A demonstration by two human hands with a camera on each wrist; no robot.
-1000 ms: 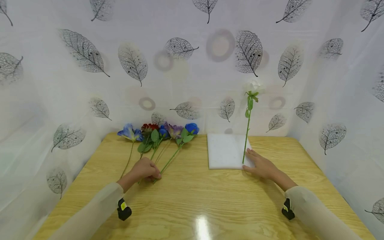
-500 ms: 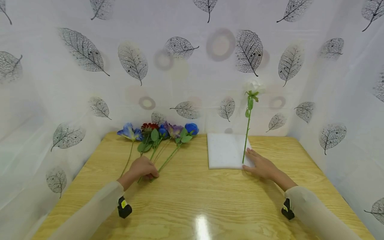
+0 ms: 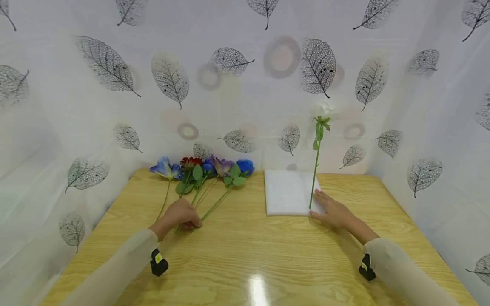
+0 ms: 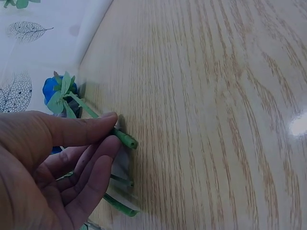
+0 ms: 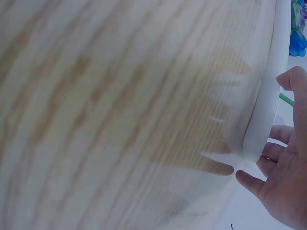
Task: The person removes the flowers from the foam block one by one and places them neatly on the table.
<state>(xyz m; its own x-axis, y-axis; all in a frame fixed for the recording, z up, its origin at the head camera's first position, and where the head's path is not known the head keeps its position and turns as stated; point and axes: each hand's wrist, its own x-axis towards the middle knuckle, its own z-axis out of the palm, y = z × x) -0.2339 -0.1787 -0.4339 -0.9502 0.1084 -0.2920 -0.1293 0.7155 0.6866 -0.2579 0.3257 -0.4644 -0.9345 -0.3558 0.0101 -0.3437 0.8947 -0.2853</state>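
Observation:
My left hand (image 3: pixel 181 213) pinches the lower stem of a blue rose (image 3: pixel 245 167) between thumb and fingertips. The cut end of that green stem (image 4: pixel 127 139) pokes out past the fingertips in the left wrist view, with other stem ends below it. A white rose (image 3: pixel 324 111) stands nearly upright, its stem meeting a flat white foam block (image 3: pixel 287 193) near the right side. My right hand (image 3: pixel 334 211) lies against the block's right edge, fingers spread around the foot of the white rose's stem. In the right wrist view its fingers touch the foam's edge.
Left of the blue rose lie a pale blue flower (image 3: pixel 166 168), a red flower (image 3: pixel 190 162), a second blue bloom (image 3: pixel 209 167) and a purple flower (image 3: pixel 223 166). They rest on a wooden table (image 3: pixel 237 255) before a leaf-patterned curtain (image 3: pixel 245 106).
My left hand has shifted slightly left and back along the table. The pinched blue rose has turned a little, its leaves lying differently. The right hand and white rose have stayed put.

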